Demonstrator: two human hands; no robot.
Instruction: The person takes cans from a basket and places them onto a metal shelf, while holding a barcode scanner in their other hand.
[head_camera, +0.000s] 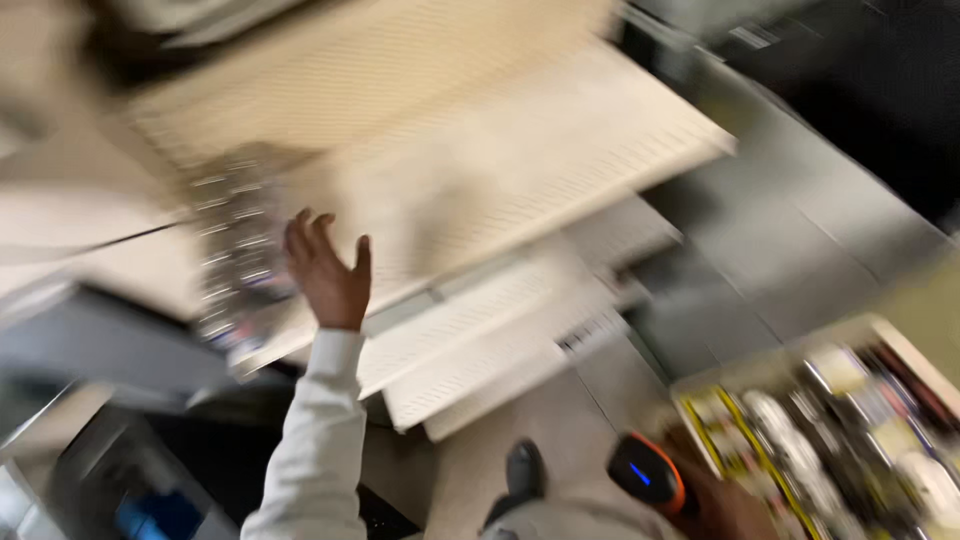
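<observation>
Although motion blurs the whole view, the main elements can be told apart from left to right. At the near left, a dark bin (150, 490) with something blue inside sits low beside a grey surface. Farther in, a stack of small shiny packets (235, 250) lies on the left end of a cream perforated shelf (520, 150), which slants across the far middle of the scene. The left hand (328, 272), at the end of a pale grey sleeve (315, 440), is raised in front of that shelf, just right of the packets; its fingers are spread open and hold nothing, and whether a fingertip touches the packets cannot be told through the blur. Below the large shelf, narrower perforated shelves (480, 340) of the same cream colour step down toward the near side. At the near middle, a dark shoe (524, 470) stands on the grey floor (760, 250). To its right, the right hand (715, 505) appears at the bottom edge, its fingers closed around a black handheld scanner with an orange rim (648, 472) and a small blue light on its face. At the near right, an open cardboard box (850, 335) holds rows of small packaged goods in yellow, white and dark colours, just beside the right hand.
</observation>
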